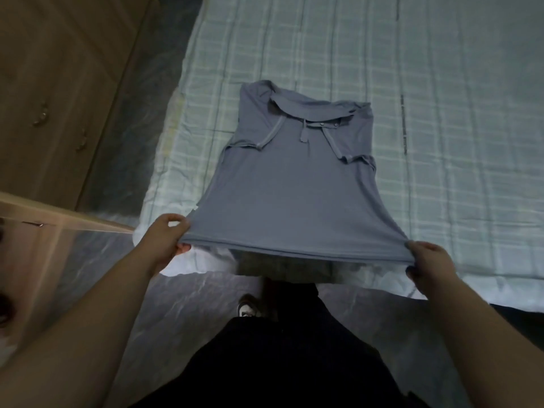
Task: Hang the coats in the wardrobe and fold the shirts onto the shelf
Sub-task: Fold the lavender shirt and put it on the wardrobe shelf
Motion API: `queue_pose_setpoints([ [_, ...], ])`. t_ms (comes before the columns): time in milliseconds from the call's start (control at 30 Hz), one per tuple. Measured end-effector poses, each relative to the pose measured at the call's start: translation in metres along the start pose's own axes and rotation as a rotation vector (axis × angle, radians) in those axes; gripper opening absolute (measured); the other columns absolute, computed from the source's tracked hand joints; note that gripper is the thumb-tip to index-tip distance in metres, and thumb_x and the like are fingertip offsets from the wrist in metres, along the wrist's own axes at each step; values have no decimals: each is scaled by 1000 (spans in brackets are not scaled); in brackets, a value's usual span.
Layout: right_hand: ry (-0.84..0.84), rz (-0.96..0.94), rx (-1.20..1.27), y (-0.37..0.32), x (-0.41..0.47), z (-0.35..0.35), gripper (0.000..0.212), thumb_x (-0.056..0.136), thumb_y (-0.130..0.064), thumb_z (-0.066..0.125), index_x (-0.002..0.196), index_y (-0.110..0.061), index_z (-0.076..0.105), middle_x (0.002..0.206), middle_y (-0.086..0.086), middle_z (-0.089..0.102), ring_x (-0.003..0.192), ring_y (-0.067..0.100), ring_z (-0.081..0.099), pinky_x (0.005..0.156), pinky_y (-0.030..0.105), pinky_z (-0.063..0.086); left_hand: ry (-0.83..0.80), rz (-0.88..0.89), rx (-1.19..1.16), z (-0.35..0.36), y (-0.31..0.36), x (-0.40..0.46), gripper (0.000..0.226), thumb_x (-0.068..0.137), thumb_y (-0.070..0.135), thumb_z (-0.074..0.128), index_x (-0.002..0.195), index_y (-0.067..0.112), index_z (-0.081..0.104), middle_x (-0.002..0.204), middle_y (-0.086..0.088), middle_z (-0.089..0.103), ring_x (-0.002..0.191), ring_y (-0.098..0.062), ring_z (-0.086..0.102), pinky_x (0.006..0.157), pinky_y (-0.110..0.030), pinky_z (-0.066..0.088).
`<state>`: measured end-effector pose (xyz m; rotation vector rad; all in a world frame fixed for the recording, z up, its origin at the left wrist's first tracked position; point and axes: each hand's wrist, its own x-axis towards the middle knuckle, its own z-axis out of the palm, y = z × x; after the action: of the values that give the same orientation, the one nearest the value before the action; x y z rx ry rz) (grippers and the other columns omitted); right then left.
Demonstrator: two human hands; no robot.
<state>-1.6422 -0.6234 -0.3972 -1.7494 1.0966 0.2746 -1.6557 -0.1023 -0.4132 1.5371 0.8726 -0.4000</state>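
Wooden wardrobe doors stand left of a bed with a pale checked quilt. On it lies a grey-blue polo shirt, soft knit, sleeves folded in, collar pointing away, long axis running from the person. Left hand and right hand pinch its lifted hem corners.

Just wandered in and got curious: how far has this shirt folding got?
Done: the grey shirt lies on the checked bedspread, both sleeves folded in. In hand: the left hand and right hand pinch the hem corners. Left: folding the hem up, then shelving it. No coats or shelf are in view.
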Motion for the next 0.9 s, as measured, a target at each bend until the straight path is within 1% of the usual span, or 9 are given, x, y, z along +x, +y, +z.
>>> queue_pose_setpoints([
  [67, -40, -21, 134, -32, 6, 5, 7, 91, -15, 59, 93, -21, 60, 86, 2, 56, 67, 13, 52, 58, 29, 46, -58, 47, -124, 3, 25, 9, 19, 97, 16, 58, 115, 19, 54, 97, -18, 55, 68, -24, 54, 62, -36, 49],
  [233, -115, 77, 554, -124, 45, 27, 13, 98, -12, 56, 88, -20, 60, 79, -1, 50, 60, 7, 46, 43, 16, 35, -96, 81, -386, 29, 102, 54, 15, 100, 13, 50, 93, 19, 62, 78, -6, 55, 57, -11, 54, 62, -29, 55],
  [333, -157, 73, 567, -180, 79, 46, 7, 96, -18, 58, 90, -20, 55, 87, -5, 54, 68, 4, 55, 57, 15, 49, -62, 43, -559, 50, 156, 95, 12, 99, 13, 51, 94, 15, 62, 76, -3, 65, 66, -13, 64, 60, -28, 56],
  [433, -187, 89, 636, -226, 125, 68, 14, 85, -16, 64, 85, -17, 50, 84, -5, 51, 65, 3, 55, 63, 14, 51, -99, 17, -644, 78, 209, 140, 13, 97, 13, 53, 88, 14, 62, 75, -3, 63, 65, -10, 59, 58, -24, 54],
  [500, -207, 99, 674, -251, 166, 83, 15, 79, -10, 62, 90, -13, 52, 83, -4, 52, 70, 4, 54, 62, 13, 51, -96, -3, -663, 99, 240, 177, 15, 98, 14, 52, 86, 15, 61, 68, -1, 63, 60, -8, 58, 58, -22, 54],
  [567, -182, 109, 708, -268, 212, 104, 12, 93, -1, 51, 97, -11, 56, 81, -1, 56, 72, 7, 56, 53, 17, 50, -39, -23, -663, 121, 265, 217, 12, 97, 16, 54, 88, 15, 62, 69, 0, 66, 61, -6, 62, 62, -21, 56],
  [733, 41, 24, 468, -284, 310, 169, 16, 96, -8, 56, 81, -11, 53, 75, 2, 56, 65, 15, 60, 56, 24, 51, -14, -9, -643, 174, 283, 335, 19, 96, 16, 56, 82, 15, 69, 78, 0, 71, 77, -12, 68, 75, -27, 58],
  [833, 77, -220, 105, -269, 368, 203, 35, 96, -39, 50, 78, -9, 47, 71, 6, 49, 68, 27, 45, 64, 32, 33, -101, 27, -567, 194, 269, 392, 17, 95, 17, 57, 106, 14, 68, 108, -3, 70, 103, -16, 67, 97, -32, 52],
  [900, 122, -245, 26, -255, 379, 213, 40, 94, -45, 53, 80, -8, 52, 75, 8, 51, 72, 26, 44, 67, 31, 30, -125, 78, -482, 206, 256, 415, 16, 95, 12, 54, 101, 23, 63, 92, 3, 67, 92, -10, 66, 100, -28, 46],
])
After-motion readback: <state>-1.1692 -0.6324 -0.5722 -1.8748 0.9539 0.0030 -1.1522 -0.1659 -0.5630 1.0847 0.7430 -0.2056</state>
